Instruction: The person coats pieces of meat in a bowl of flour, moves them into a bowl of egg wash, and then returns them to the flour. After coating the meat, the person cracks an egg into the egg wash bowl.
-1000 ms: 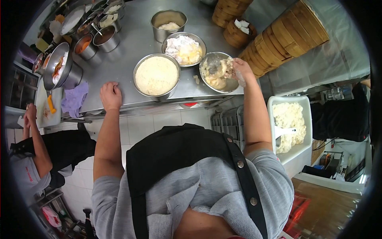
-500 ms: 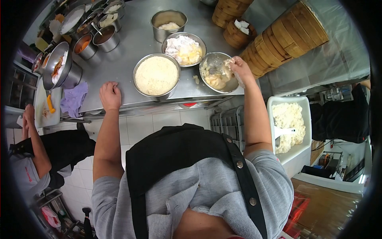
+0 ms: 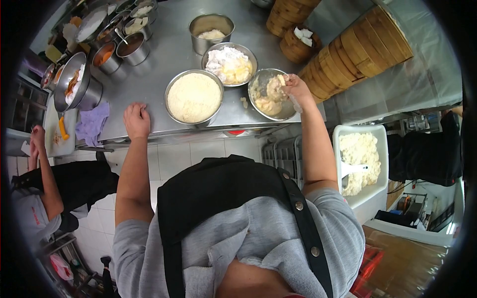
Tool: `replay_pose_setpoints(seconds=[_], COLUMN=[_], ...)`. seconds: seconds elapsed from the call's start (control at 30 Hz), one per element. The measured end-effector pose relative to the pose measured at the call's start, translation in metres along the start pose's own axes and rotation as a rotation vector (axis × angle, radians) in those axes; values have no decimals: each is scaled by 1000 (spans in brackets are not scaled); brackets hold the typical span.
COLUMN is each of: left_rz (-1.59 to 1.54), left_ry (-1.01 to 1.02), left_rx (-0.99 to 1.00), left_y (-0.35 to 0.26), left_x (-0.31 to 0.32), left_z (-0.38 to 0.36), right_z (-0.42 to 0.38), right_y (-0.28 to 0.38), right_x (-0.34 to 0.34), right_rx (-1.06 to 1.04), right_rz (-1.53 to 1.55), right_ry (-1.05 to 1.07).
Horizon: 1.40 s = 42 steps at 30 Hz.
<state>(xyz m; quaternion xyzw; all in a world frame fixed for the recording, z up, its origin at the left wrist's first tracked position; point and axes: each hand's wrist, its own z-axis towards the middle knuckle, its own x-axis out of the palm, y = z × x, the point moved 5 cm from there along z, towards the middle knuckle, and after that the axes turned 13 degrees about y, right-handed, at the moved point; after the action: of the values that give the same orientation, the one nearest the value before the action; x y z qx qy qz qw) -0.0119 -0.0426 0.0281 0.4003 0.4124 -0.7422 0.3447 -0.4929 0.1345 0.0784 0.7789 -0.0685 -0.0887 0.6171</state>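
At the right-hand metal bowl [image 3: 254, 110], my right hand [image 3: 296, 91] is over the rim with its fingers closed on a wet, pale, sticky mixture [image 3: 275, 88]. More of this mixture lies in the bowl's bottom. My left hand [image 3: 136, 120] rests on the steel table's front edge, fingers curled in and nothing visible in them. Between the hands stands a metal bowl full of pale yellow crumbs [image 3: 194, 97]. Behind it, another bowl holds white powder and a yellow, egg-like mass [image 3: 229, 64]. Farther back, a deep metal pot [image 3: 211, 45] has pale crumbs inside.
Stacked bamboo steamers [image 3: 360, 47] stand at the right. A white tub of pale food [image 3: 361, 161] with a scoop is beside my right arm. At left are a purple cloth [image 3: 93, 123], a yellow-handled tool [image 3: 63, 128], several metal containers and another person's hands [image 3: 37, 141].
My right hand has shifted slightly left and down, lifting a clump of the mixture inside the bowl. The bowl has moved slightly down. My left hand stays on the table edge.
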Motion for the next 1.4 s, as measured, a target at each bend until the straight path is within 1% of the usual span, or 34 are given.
replay_pose_setpoints(seconds=[0.07,0.17,0.27,0.37,0.47,0.6,0.63,0.73,0.77,0.87,0.9,1.0,1.03,1.13,1.17,1.2,1.23,1.27,1.3,1.33,1.37,1.4], left_rz=[-17,-37,-52,-47,-49,-20,-13,3,6,18,20,36,22,-19,-31,-39,-31,-23,-20,-20,-11,-11], left_ry=[-5,-6,-7,-11,2,17,17,8,5,-7,-14,-7,-15,-39,-44,-51,-45,-35,-51,-66,-59,-52], left_rx=[20,24,17,5,-6,-46,-43,-38,-40,-26,-16,-8,-2,0,-5,-17,-39,-57,-50,-35,-52,-63], left_y=[2,1,0,-1,1,-2,-2,-2,-4,-3,-2,0,0,3,4,5,6,7,8,10,10,8], left_x=[1,0,0,-1,0,-1,-1,-2,-3,-2,-2,-2,0,0,2,1,1,2,4,3,0,-1], left_z=[0,1,1,1,4,3,3,5,5,4,4,4,6,0,1,0,0,0,0,0,-2,-2], right_z=[-1,1,-2,3,11,26,25,14,11,15,13,12,18,23,26,29,29,25,23,22,22,19], right_y=[0,4,3,7,8,2,11,41,47,11,4,7,-1,-2,-2,-5,-3,4,10,16,12,17], right_x=[3,8,7,7,7,6,6,12,16,31,39,53,50,37,31,23,19,17,11,7,-1,-2], right_rx=[-74,52,110,243,195,-38,-45,-154,-178,-182,-67,215,162,71,184,120,12,-18,-120,-170,-104,-139], right_rz=[128,191,341,372,10,-30,-176,-753,-995,-1357,-1329,-1384,-1429,-1306,-1259,-1106,-1040,-870,-812,-714,-427,-203], right_ry=[48,164,49,249,238,371,312,107,74,89,190,331,327,289,296,312,258,261,225,199,192,199])
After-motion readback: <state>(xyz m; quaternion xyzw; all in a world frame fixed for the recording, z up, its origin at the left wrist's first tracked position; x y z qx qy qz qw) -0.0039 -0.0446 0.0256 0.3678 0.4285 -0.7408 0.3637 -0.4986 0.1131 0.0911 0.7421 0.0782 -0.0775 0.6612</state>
